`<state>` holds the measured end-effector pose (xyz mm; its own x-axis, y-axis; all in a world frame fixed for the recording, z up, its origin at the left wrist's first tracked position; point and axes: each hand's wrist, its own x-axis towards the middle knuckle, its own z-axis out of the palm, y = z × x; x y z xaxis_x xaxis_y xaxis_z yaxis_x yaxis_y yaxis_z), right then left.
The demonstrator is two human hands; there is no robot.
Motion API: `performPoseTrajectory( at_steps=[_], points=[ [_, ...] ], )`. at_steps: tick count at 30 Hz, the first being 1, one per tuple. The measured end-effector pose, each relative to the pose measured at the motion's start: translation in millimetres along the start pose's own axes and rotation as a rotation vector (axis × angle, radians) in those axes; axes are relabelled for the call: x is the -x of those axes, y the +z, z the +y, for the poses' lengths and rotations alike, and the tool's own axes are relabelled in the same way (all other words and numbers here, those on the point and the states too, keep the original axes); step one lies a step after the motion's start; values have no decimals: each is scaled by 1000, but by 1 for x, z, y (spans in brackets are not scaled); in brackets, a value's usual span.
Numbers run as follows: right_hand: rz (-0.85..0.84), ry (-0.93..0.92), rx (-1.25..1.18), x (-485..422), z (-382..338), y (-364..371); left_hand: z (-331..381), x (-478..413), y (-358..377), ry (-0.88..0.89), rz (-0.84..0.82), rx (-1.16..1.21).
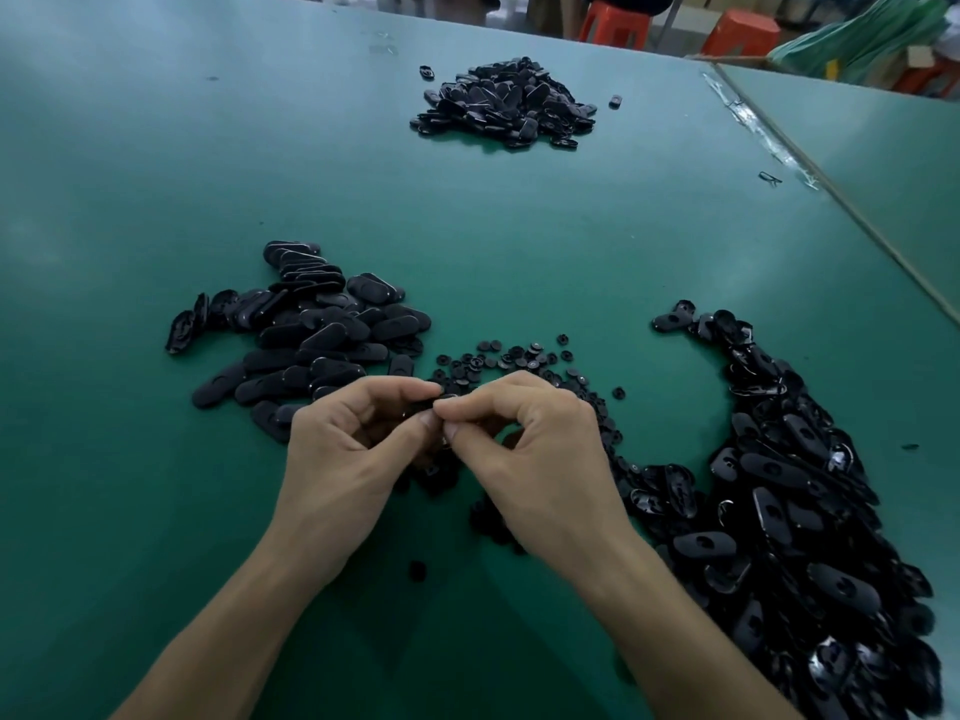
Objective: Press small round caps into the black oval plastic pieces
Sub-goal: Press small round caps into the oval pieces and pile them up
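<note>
Green table (519,226) strewn w/ caps (498,356) & ovals (311,324). One oval (420,405) is pinched between left hand (353,449) & right hand (540,449); its cap is hidden. If pressed askew, cap could be flicked into piles.

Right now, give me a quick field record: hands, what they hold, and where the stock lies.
left hand: pinches oval piece
right hand: pinches same piece; cap not visible
caps: loose, just beyond the hands
left pile: ovals, left of the caps
right pile: ovals, right side
far pile: ovals, across table
</note>
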<state>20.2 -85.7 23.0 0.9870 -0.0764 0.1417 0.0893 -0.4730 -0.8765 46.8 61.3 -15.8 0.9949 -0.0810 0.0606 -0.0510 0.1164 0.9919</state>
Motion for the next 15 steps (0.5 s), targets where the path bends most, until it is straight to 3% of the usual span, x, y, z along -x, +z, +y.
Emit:
performPoseTrajectory(
  at_steps=[5, 15],
  points=[
    [-61, -7, 115, -7, 2, -10, 3, 1, 1, -24, -33, 43],
    [-205, 75, 51, -14, 7, -23, 1, 3, 0, -58, -63, 70]
  ],
)
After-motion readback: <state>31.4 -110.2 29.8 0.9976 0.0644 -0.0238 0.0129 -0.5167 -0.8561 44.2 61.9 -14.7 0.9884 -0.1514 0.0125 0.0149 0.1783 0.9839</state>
